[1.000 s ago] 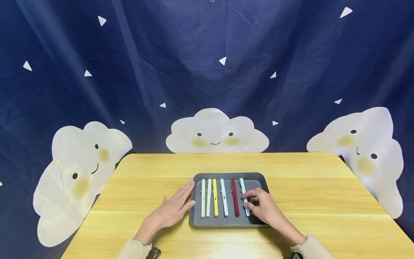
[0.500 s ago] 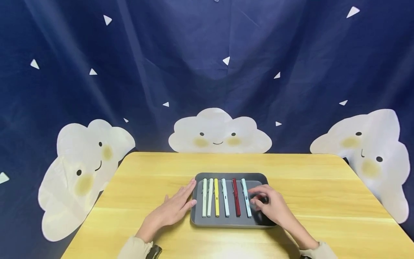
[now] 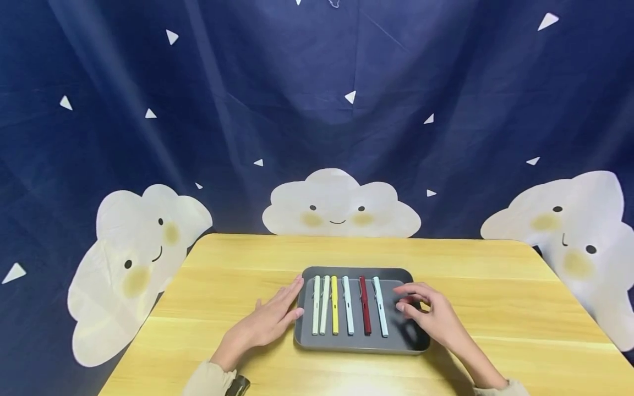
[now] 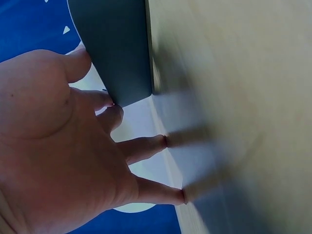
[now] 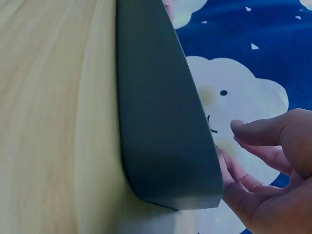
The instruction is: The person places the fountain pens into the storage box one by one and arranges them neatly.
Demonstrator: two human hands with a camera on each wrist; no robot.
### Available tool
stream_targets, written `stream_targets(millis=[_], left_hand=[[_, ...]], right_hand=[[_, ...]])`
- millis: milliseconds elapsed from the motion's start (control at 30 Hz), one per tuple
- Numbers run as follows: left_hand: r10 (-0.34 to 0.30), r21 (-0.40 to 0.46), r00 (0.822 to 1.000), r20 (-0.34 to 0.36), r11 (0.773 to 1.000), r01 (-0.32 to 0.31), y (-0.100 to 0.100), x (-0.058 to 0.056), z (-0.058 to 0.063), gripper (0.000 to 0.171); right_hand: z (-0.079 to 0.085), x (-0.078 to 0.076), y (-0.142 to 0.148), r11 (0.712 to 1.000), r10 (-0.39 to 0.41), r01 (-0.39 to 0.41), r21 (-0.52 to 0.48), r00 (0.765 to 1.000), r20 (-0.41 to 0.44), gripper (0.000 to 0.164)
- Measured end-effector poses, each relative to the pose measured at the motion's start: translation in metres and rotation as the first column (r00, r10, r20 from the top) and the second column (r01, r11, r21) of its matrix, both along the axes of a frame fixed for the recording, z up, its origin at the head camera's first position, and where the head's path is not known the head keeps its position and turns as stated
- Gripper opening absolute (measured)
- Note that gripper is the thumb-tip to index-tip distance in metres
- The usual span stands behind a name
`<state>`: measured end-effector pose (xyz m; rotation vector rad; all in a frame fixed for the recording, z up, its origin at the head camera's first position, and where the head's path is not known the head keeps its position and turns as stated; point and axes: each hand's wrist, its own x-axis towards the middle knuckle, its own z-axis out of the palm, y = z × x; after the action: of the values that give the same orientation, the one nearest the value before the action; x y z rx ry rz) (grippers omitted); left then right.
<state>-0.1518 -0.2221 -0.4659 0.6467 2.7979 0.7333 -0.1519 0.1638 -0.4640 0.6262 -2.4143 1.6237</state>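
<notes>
A dark grey tray (image 3: 356,345) holds a row of pens, all lying lengthwise away from me with clips at the far end. From left to right come two pale green pens (image 3: 316,308), a yellow pen (image 3: 335,311), a pale blue pen (image 3: 349,311), a dark red pen (image 3: 365,311) and a light blue pen (image 3: 380,311). My left hand (image 3: 269,322) touches the tray's left side with fingers extended; in the left wrist view its thumb lies at the tray wall (image 4: 114,48). Over the tray's right part, my right hand (image 3: 433,313) holds nothing, its fingers loosely bent and thumb apart.
The tray stands on a light wooden table (image 3: 238,264), near its front middle. Behind the table hangs a dark blue curtain (image 3: 297,110) printed with white clouds and triangles.
My right hand has let go of the light blue pen and moved right, away from it. The left hand stays at the tray's left side. The head view has shifted slightly.
</notes>
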Motion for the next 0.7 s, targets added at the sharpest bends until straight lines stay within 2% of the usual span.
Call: stream_targets(millis=[267, 367, 533, 700], left_hand=[[-0.005, 0.005, 1.000, -0.024, 1.000, 0.005, 0.005, -0.004, 0.002, 0.066], [-0.014, 0.001, 1.000, -0.025, 1.000, 0.014, 0.006, -0.008, 0.004, 0.066], [-0.006, -0.001, 1.000, -0.011, 1.000, 0.006, 0.003, -0.006, 0.006, 0.066], [-0.020, 0.008, 1.000, 0.002, 1.000, 0.020, -0.001, -0.004, 0.003, 0.068]], right_hand=[[0.012, -0.005, 0.012, 1.000, -0.023, 0.022, -0.011, 1.000, -0.020, 0.024], [0.016, -0.008, 0.018, 0.999, -0.050, 0.050, -0.008, 0.999, -0.022, 0.025], [0.016, -0.011, 0.027, 0.993, -0.115, 0.115, 0.032, 0.993, -0.001, 0.027], [0.013, -0.012, 0.037, 0.980, -0.177, 0.179, 0.082, 0.983, -0.042, 0.028]])
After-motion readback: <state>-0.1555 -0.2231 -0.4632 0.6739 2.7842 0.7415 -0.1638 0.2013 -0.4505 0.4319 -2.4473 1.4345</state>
